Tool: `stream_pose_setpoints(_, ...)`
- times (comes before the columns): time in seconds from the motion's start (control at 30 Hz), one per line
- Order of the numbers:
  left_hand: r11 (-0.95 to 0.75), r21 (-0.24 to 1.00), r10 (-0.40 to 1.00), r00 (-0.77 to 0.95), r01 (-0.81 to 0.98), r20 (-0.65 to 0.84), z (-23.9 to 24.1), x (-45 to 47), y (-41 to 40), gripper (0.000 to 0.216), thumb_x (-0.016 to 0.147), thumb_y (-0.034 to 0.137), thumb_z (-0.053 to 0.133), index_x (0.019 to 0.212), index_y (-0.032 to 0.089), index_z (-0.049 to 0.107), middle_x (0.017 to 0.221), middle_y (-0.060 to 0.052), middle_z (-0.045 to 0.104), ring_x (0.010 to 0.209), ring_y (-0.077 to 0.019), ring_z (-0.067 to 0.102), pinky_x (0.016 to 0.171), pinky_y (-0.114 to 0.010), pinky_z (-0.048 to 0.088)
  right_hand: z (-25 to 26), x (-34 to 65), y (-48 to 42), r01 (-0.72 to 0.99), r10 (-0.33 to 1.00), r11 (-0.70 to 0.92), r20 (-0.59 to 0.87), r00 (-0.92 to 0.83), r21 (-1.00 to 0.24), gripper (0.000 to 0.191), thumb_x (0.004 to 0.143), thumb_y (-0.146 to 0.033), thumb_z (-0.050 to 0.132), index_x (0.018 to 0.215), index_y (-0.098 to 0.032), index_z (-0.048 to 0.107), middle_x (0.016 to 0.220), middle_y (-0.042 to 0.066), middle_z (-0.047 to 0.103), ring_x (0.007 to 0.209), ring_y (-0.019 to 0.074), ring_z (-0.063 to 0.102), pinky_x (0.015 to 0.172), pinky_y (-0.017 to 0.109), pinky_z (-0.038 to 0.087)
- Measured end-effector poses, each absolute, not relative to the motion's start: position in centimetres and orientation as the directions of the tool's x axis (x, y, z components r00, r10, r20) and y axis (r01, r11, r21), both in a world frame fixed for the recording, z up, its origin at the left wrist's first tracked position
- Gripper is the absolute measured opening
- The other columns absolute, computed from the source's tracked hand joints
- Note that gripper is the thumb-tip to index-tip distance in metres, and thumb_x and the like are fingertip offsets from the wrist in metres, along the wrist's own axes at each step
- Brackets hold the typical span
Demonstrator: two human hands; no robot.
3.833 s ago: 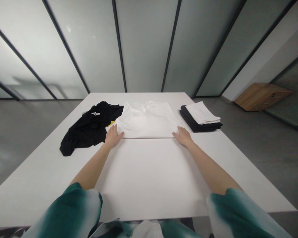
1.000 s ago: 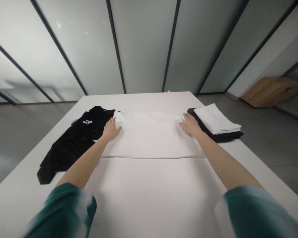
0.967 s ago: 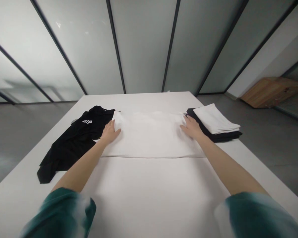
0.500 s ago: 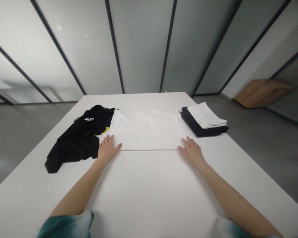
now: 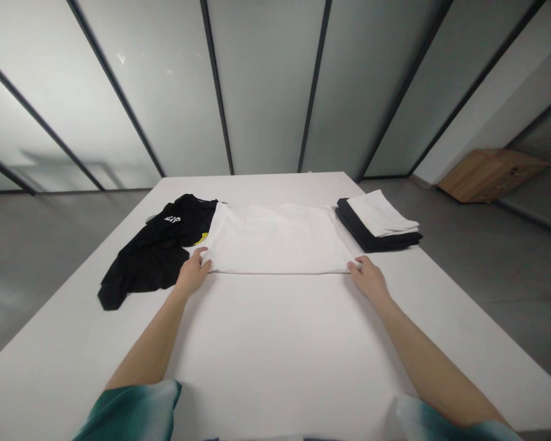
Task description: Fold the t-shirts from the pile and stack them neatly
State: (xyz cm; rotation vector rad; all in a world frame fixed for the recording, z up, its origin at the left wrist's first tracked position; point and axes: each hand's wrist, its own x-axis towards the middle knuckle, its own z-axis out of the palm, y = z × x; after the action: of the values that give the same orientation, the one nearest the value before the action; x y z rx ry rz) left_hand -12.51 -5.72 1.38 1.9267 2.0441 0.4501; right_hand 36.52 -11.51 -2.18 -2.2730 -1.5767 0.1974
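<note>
A white garment (image 5: 278,239) lies flat, folded into a wide rectangle with its straight near edge toward me. My left hand (image 5: 194,269) is closed at its near left corner, the thumb and fingers pinching the fabric. At the near right corner, my right hand (image 5: 367,275) likewise pinches the edge between thumb and fingers. Just left of the white garment, and partly touching it, a black T-shirt (image 5: 151,257) with white lettering and a yellow patch lies loosely spread.
On the right of the white table (image 5: 280,355) rests a stack of folded clothes, a white folded piece (image 5: 381,214) on top of black ones (image 5: 362,236). Frosted glass panels (image 5: 266,92) stand behind the table. A wooden cabinet (image 5: 487,174) is at the far right.
Both hands lay flat with fingers spread at the near corners; now their fingers have closed on the fabric. My right hand has moved slightly outward. The view has shifted a little.
</note>
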Motion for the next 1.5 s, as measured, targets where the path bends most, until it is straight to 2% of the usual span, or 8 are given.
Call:
stream_pose_setpoints(0.27,-0.069,0.403,0.968,0.159,0.913,-0.194,4.0,-13.2,-5.6,0.022,0.067,0.030,0.050,0.078,0.020,0.066,0.069,-0.002,0.059,0.067,-0.0188,0.057,0.064,-0.028,0.041,-1.4,39.2,-10.7,0.771,0.896,-0.327,0.081,0.437,-0.546,0.038,0.078,-0.031,0.053,0.113,-0.017,0.060,0.093,0.010,0.069,0.082,0.0244,0.064,0.074,0.031,0.047)
stream_pose_setpoints(0.5,-0.168,0.474,0.552,0.481,0.864,-0.681,7.2,-11.2,-8.3,0.029,0.066,0.042,0.062,0.082,0.019,0.070,0.065,-0.001,0.062,0.059,-0.0172,0.056,0.056,-0.027,0.040,0.6,40.2,-12.3,0.879,0.897,-0.422,0.037,0.440,-0.222,0.049,0.083,-0.034,0.054,0.127,-0.013,0.057,0.104,0.018,0.070,0.096,0.0322,0.066,0.079,0.039,0.045)
stream_pose_setpoints(0.63,-0.342,0.439,0.783,0.510,0.831,-0.355,8.3,-9.0,-4.3,0.043,0.078,0.052,0.055,0.099,0.019,0.073,0.084,-0.006,0.069,0.073,-0.0194,0.061,0.069,-0.028,0.044,1.9,38.9,-14.7,0.833,0.870,-0.438,0.072,0.487,-0.339,0.038,0.086,-0.044,0.053,0.107,-0.015,0.065,0.104,0.018,0.071,0.094,0.0319,0.066,0.077,0.040,0.047)
stream_pose_setpoints(0.73,-0.366,0.372,0.889,0.439,0.853,-0.132,7.4,-6.0,0.8,0.046,0.086,0.046,0.047,0.117,0.017,0.067,0.100,-0.009,0.070,0.088,-0.0221,0.064,0.081,-0.030,0.046,2.4,36.0,-17.0,0.648,0.869,-0.468,-0.179,0.461,-0.601,0.029,0.084,-0.046,0.055,0.083,-0.019,0.066,0.085,0.013,0.072,0.077,0.0271,0.067,0.068,0.037,0.048)
stream_pose_setpoints(0.87,-0.361,0.255,0.919,0.388,0.897,-0.063,4.8,-0.6,6.0,0.053,0.090,0.037,0.048,0.138,0.014,0.051,0.130,-0.015,0.061,0.118,-0.0262,0.058,0.098,-0.033,0.042,1.8,30.0,-20.2,-0.038,0.855,-0.504,-0.504,0.123,-0.863,0.033,0.074,-0.043,0.071,0.099,-0.022,0.066,0.104,0.012,0.074,0.088,0.0276,0.070,0.072,0.039,0.052)
stream_pose_setpoints(0.97,-0.360,0.183,0.928,0.371,0.915,-0.030,3.0,2.8,7.8,0.056,0.094,0.037,0.044,0.145,0.014,0.042,0.146,-0.018,0.048,0.130,-0.0303,0.048,0.104,-0.038,0.038,0.9,25.7,-21.5,-0.524,0.880,-0.403,-0.475,0.002,-0.750,0.032,0.068,-0.038,0.075,0.095,-0.022,0.068,0.117,0.012,0.071,0.112,0.0271,0.066,0.096,0.041,0.048)
stream_pose_setpoints(1.07,-0.365,0.159,0.930,0.368,0.917,0.015,1.8,5.2,8.7,0.052,0.097,0.037,0.037,0.143,0.014,0.042,0.149,-0.018,0.045,0.134,-0.0303,0.044,0.106,-0.040,0.036,0.4,22.8,-21.5,-0.711,0.849,-0.384,-0.528,-0.021,-0.589,0.015,0.072,-0.032,0.068,0.081,-0.020,0.067,0.117,0.013,0.071,0.118,0.0250,0.063,0.104,0.037,0.044)
stream_pose_setpoints(1.5,-0.208,0.183,0.948,0.244,0.961,-0.203,1.9,8.3,12.9,0.060,0.081,0.043,0.058,0.133,0.012,0.057,0.137,-0.020,0.058,0.131,-0.0353,0.048,0.108,-0.044,0.034,1.9,17.4,-18.0,-0.841,0.729,-0.366,-0.685,0.009,-0.400,0.008,0.082,-0.018,0.064,0.074,-0.018,0.063,0.082,0.006,0.072,0.075,0.0147,0.068,0.070,0.026,0.052)
